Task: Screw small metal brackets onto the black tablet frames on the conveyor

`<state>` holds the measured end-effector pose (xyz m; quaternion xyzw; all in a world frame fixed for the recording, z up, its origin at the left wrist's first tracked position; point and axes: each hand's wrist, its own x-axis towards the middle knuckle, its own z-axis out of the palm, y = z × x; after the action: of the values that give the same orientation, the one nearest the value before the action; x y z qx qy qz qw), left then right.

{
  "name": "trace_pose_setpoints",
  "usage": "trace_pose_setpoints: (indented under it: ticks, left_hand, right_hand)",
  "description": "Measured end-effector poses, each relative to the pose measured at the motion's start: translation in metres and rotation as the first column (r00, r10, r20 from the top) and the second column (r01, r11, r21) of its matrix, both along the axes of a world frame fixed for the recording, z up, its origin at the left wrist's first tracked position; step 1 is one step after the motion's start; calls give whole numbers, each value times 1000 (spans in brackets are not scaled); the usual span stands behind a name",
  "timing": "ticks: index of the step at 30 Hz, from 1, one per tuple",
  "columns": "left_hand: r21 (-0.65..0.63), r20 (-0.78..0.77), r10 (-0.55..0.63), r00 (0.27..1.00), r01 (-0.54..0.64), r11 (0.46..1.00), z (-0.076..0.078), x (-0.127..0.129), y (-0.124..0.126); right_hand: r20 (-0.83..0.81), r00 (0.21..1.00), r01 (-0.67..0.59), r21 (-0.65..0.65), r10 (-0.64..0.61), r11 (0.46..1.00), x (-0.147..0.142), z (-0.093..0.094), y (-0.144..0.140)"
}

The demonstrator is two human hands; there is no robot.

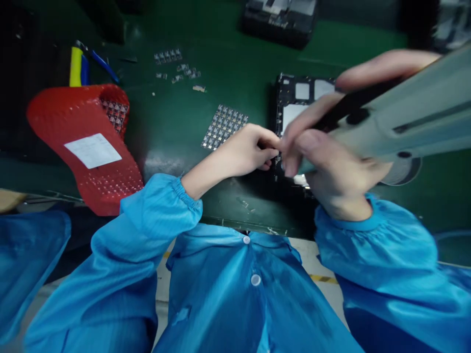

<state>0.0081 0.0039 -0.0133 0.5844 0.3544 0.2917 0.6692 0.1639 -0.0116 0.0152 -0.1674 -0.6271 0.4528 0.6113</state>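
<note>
Fastening step, by the look — right hand (331,166) wrapped around power screwdriver (397,122), tip at device frame (294,98); left hand (246,152) pinching something hidden there. Next: keep driver upright.

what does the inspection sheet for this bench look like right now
surface: green mat, bare patches between parts
job's things: open dark device frame; large pale handheld tool over it
clutter: chip sheet, loose chips, red tray, yellow and blue tool
grips: left hand pinched at the frame edge; right hand wrapped around the tool
cables: nothing seen
surroundings: dark trays at the far edge
</note>
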Motion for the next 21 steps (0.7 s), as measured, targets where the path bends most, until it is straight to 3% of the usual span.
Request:
trace_pose_setpoints:
  ticks: [2, 4, 6, 9, 10, 12, 15, 17, 19, 21]
  left_hand:
    - [44, 16, -21, 1000, 20, 999, -1, -2, 0]
    - [94, -17, -8, 1000, 9, 996, 1, -2, 0]
    - [172, -187, 50, 981, -18, 985, 7, 2, -4]
    - [376, -474, 234, 849, -46, 925, 21, 11, -23]
    - [461, -528, 277, 803, -2, 887, 25, 15, -32]
    - [587, -619, 273, 737, 202, 784, 30, 20, -51]
    - [593, -759, 208, 617, 524, 611, 32, 26, -58]
    - [567, -796, 189, 576, 599, 566, 32, 31, -40]
    - [554, -811, 193, 552, 621, 555, 33, 42, -5]
    - [558, -815, 237, 529, 605, 568, 32, 61, 41]
  right_hand:
    - [-10, 1000, -25, 117, 26, 993, -5, -7, 2]
    - [20, 1000, -1, 106, -1, 994, -6, -8, 3]
    - [13, 998, 56, 103, -58, 993, -1, -1, 1]
    - [-30, 988, 157, 116, -155, 981, 26, 17, 0]
    - [-37, 981, 194, 129, -191, 972, 41, 21, 2]
    - [-7, 944, 326, 183, -330, 928, 82, 23, 13]
    - [-104, 846, 529, 281, -523, 800, 152, 8, 41]
    - [-188, 816, 578, 305, -547, 757, 192, -11, 61]
    - [-276, 797, 604, 370, -537, 706, 216, -30, 74]
    - [-244, 726, 688, 253, -643, 680, 224, -43, 75]
